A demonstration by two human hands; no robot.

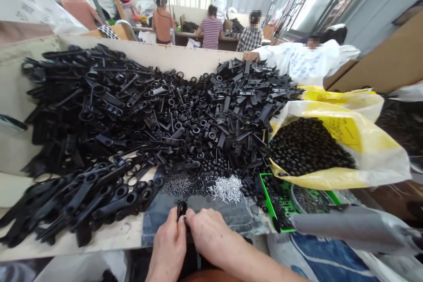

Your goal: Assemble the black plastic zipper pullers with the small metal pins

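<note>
My left hand (169,243) is closed around a black plastic part with a rounded ring-like end (181,208), which sticks up above the thumb. Close against it, my right hand (211,230) has its fingers curled in a pinch at the part's side; what is between those fingertips is hidden. Both hands are over a dark cloth mat (228,213) at the table's front edge. Just beyond them lie a pile of shiny silver pins (227,188) and a pile of small dark grey pieces (178,184).
Black long-handled parts (99,97) heap up at left, with flat black pieces (247,83) at right. A yellow-white sack (380,154) holds round black beads (307,147). Near it are a green tray (269,198) and a grey tube (346,227). Several people sit beyond the panel.
</note>
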